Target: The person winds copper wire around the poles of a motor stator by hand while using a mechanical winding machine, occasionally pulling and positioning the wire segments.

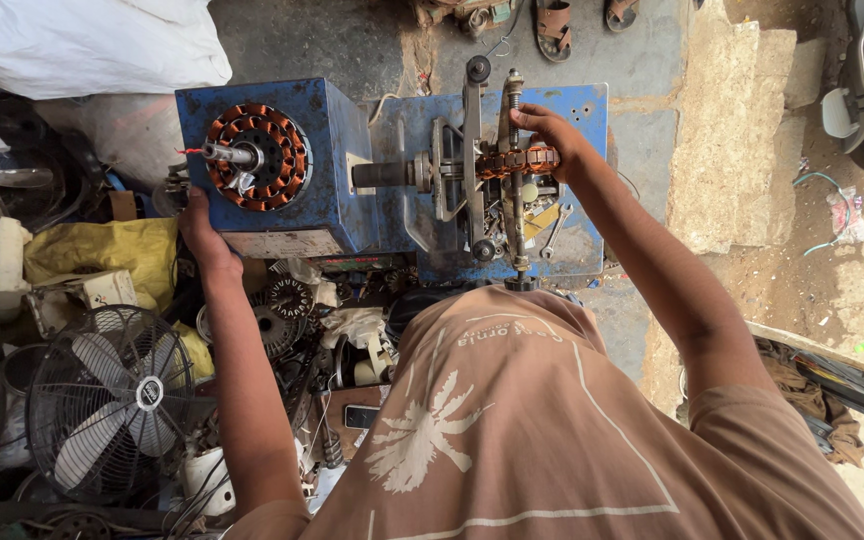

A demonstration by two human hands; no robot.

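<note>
Copper-wound stator (518,160) clamped upright in the metal frame (474,150) of the blue winding machine (352,170), at its right end. The right hand (552,135) touches the stator's upper right edge, fingers curled on it. The left hand (195,215) rests against the machine's lower left corner; whether its grip is closed cannot be told. A second stator (257,157) sits on the machine's left face. A table fan (112,400) lies among scrap at lower left.

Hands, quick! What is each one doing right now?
Left hand: rests on the blue machine box's lower left edge; grip cannot be told.
Right hand: fingers closed on the copper-wound stator.
</note>
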